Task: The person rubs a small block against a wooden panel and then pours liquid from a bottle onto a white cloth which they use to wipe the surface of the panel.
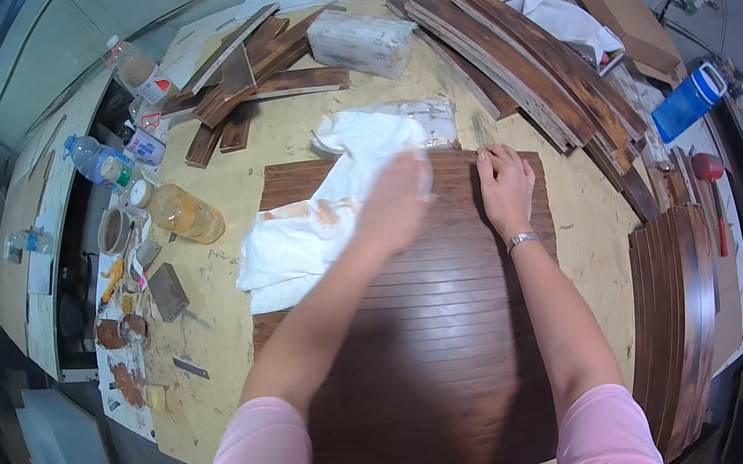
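A dark brown board (435, 320) of narrow grooved strips lies flat in front of me. Over its far left part a crumpled white cloth (295, 245) with orange-brown stains is spread. My left hand (396, 203) is over the board at the cloth's right side, smeared by motion. A white edge shows beside its fingers, but whether they grip cloth I cannot make out. My right hand (507, 185), with a metal band at the wrist, rests on the board's far right part, fingers laid toward its far edge and holding nothing.
Loose brown planks (265, 63) and a wrapped white block (362, 42) lie at the back. More planks (520, 60) are piled at the back right, with stacked strips (670, 310) nearer. A bottle of yellowish liquid (182, 214) stands left; a red-headed mallet (708, 168) lies right.
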Demonstrator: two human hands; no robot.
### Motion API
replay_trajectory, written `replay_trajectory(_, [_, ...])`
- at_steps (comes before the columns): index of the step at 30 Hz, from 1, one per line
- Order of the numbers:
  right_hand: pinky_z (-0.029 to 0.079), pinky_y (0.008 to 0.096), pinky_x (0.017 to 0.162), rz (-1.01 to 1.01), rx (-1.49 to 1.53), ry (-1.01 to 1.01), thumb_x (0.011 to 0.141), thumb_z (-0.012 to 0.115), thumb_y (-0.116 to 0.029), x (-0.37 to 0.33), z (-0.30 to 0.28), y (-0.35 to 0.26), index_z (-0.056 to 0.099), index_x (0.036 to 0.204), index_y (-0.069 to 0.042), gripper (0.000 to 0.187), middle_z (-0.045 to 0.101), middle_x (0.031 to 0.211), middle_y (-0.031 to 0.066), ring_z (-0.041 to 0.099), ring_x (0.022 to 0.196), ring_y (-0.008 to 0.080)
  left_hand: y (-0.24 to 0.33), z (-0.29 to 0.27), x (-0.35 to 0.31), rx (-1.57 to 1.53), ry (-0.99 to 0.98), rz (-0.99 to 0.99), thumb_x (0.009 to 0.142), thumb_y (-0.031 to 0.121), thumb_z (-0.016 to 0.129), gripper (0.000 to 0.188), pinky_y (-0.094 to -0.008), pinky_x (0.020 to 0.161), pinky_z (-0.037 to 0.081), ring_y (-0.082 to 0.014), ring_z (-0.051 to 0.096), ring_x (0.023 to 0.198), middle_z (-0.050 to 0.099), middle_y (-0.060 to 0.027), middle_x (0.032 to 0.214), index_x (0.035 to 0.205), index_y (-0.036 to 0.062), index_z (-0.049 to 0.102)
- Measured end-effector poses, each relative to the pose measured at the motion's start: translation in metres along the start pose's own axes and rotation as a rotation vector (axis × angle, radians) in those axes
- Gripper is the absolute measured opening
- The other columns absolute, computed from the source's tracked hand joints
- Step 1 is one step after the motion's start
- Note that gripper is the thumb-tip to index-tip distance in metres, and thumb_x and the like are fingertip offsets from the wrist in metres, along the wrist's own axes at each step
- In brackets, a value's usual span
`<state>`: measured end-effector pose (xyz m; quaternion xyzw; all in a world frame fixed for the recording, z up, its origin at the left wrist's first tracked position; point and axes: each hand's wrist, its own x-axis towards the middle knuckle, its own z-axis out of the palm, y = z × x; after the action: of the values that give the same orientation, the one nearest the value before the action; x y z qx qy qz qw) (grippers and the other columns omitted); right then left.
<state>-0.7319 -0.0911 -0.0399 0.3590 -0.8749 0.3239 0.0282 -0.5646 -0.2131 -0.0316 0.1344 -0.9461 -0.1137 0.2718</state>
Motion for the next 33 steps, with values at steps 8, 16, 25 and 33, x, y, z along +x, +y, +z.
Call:
replay_trajectory(8, [0.024,0.0493,0.116,0.007,-0.003,0.0,0.098,0.052,-0.038,0.0,-0.002,-0.001,0.072,0.116,-0.009,0.039,0.063,0.13,0.0068,0.048,0.132,0.0248,-0.051,-0.082,-0.021,-0.065,-0.272,-0.74,0.096,0.017,0.057,0.056,-0.0451,0.115,0.032,-0.0433,0.041,0.136,0.045,-0.0271,0.145,0.143,-0.0065,0.039])
replay_trajectory(16, [0.025,0.0487,0.116,-0.032,-0.009,0.002,0.096,0.056,-0.038,-0.001,0.006,-0.016,0.072,0.117,-0.01,0.039,0.064,0.13,0.0066,0.049,0.132,0.0254,-0.142,-0.073,-0.061,0.368,-0.101,-0.494,0.096,0.019,0.056,0.053,-0.0498,0.115,0.031,-0.0403,0.041,0.137,0.047,-0.0243,0.144,0.142,-0.0033,0.042])
replay_trajectory(25, [0.026,0.0484,0.116,-0.036,-0.048,0.015,0.093,0.059,-0.036,-0.002,0.003,-0.014,0.071,0.117,-0.011,0.036,0.064,0.129,0.0064,0.048,0.132,0.0251,-0.124,-0.097,-0.056,0.204,-0.171,-0.515,0.099,0.016,0.051,0.047,-0.0497,0.117,0.029,-0.0365,0.036,0.143,0.04,-0.019,0.154,0.143,0.0002,0.044])
replay_trajectory(33, [0.026,0.0504,0.115,-0.005,-0.091,-0.005,0.091,0.061,-0.035,-0.001,-0.002,-0.017,0.068,0.113,-0.011,0.033,0.064,0.128,0.0048,0.048,0.133,0.0253,0.023,-0.027,-0.083,-0.052,-0.24,0.117,0.098,0.018,0.051,0.047,-0.0518,0.115,0.031,-0.033,0.041,0.14,0.046,-0.0153,0.151,0.143,0.0035,0.048])
